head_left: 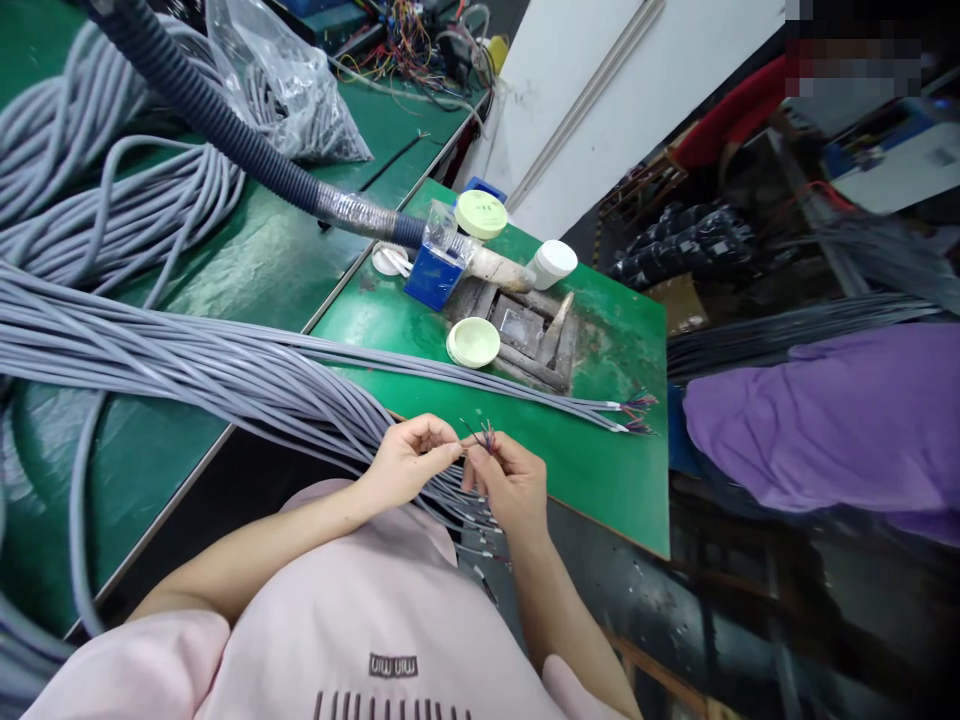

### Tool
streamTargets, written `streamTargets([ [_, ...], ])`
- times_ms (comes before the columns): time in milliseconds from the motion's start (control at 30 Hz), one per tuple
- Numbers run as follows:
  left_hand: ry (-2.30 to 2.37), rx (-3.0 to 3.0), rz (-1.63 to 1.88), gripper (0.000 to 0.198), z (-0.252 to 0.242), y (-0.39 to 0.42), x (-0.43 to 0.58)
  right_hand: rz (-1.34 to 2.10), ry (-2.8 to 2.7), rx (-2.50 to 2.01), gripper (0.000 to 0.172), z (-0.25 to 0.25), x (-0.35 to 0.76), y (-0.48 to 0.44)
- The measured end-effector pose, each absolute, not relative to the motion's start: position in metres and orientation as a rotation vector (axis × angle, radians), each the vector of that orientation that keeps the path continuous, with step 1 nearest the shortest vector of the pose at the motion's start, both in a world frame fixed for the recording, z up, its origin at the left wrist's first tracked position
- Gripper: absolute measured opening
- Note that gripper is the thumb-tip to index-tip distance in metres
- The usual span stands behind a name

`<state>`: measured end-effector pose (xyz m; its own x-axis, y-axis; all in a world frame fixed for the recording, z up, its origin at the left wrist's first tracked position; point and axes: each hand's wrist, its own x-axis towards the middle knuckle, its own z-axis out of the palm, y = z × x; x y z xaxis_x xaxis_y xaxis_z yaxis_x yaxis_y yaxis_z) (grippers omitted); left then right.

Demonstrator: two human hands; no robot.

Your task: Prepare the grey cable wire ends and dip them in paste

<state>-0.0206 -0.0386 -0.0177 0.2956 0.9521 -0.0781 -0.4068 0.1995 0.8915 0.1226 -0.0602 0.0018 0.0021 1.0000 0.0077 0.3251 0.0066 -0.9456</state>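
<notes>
My left hand point(409, 462) and my right hand point(510, 485) meet just above the near edge of a green-topped bench. Between their fingertips is the end of a grey sheathed cable, with fine coloured wires point(485, 436) fanning out of it. The left fingers pinch the cable near the sheath, and the right fingers hold the wires close by. A large bundle of grey cables point(225, 365) runs across the bench to my hands. Two more stripped cable ends point(637, 412) lie on the green mat, out of reach of my fingers.
Grey cable coils point(112, 195) fill the left bench beneath a ribbed blue hose point(225, 125). A plastic bag point(281, 90) lies behind them. Pale lidded tubs point(472, 342), a blue box point(433, 275) and a wooden block stand ahead. A purple-clad person point(825, 420) is at right.
</notes>
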Motion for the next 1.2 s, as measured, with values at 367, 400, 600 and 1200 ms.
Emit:
streamTargets([
  [367,1.061,1.698,1.126,0.016,-0.026,-0.001,-0.034,0.452,-1.693,-1.529,0.017,0.032,0.158,0.021],
  [400,1.101,1.822,1.081,0.018,-0.029,0.003,-0.038,0.414,-1.717,-1.556,0.016,0.031,0.163,0.035],
  [600,1.191,2.073,0.89,0.024,-0.044,0.01,-0.043,0.422,-1.906,-1.715,0.013,0.015,0.171,0.094],
  [1200,1.146,2.027,0.832,0.023,-0.041,0.018,-0.044,0.19,-1.914,-1.81,0.017,0.021,0.199,0.119],
])
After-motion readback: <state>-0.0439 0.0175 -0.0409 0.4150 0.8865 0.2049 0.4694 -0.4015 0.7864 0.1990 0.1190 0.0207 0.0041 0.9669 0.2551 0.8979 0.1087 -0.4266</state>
